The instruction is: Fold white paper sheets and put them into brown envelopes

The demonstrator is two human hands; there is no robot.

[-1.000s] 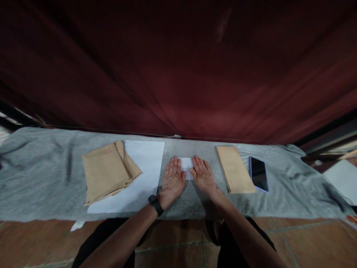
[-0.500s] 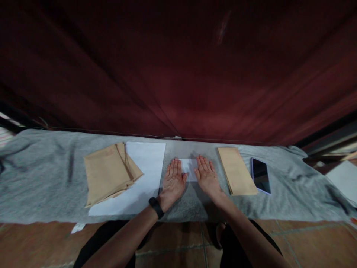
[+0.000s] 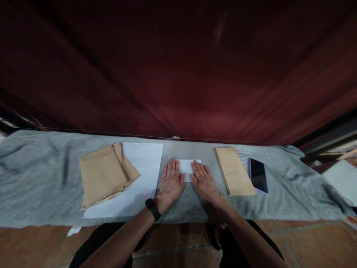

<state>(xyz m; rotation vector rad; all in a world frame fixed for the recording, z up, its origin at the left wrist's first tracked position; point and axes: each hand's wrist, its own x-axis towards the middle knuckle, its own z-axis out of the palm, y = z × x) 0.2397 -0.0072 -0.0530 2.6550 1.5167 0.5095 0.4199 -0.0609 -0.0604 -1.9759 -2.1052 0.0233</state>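
Observation:
A small folded sheet of white paper [image 3: 185,167] lies flat on the grey cloth [image 3: 192,208] in front of me. On its left end rests my left hand [image 3: 170,181], palm down with the fingers stretched out; a black band is on that wrist. My right hand [image 3: 204,181] lies flat over the right part of the paper, fingers extended, and the paper's upper right corner shows past the fingertips. The middle of the paper is visible between the two hands. Neither hand grips anything.
To the left, several brown envelopes [image 3: 102,175] lie partly on large white sheets [image 3: 145,167]. A stack of narrow brown envelopes [image 3: 235,173] is to the right, beside a phone [image 3: 259,175] in a purple case. A dark red curtain [image 3: 178,74] hangs behind the cloth.
My right hand has shifted slightly left over the paper, so its upper right corner now shows beyond the fingers. My left hand stays flat. The view has moved a little.

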